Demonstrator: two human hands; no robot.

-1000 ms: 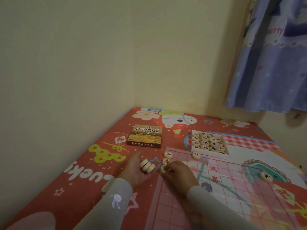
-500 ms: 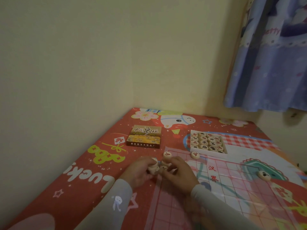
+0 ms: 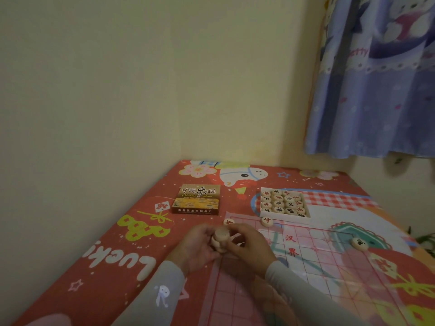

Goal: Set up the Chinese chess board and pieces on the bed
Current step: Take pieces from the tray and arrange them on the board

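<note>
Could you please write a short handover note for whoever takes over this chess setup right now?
Left hand and right hand together hold a small stack of pieces over the board's left edge. Tray of pieces sits beyond the board, box lid left of it.
Done: board laid out; three pieces lie singly on it.
Left: place the held stack and the tray's pieces.

Your left hand [image 3: 197, 249] and right hand [image 3: 250, 247] both grip a small stack of round pale wooden chess pieces [image 3: 220, 240] at the pink gridded plastic board's [image 3: 306, 267] 9 o'clock edge; white tray of pieces [image 3: 283, 203] at 12.
</note>
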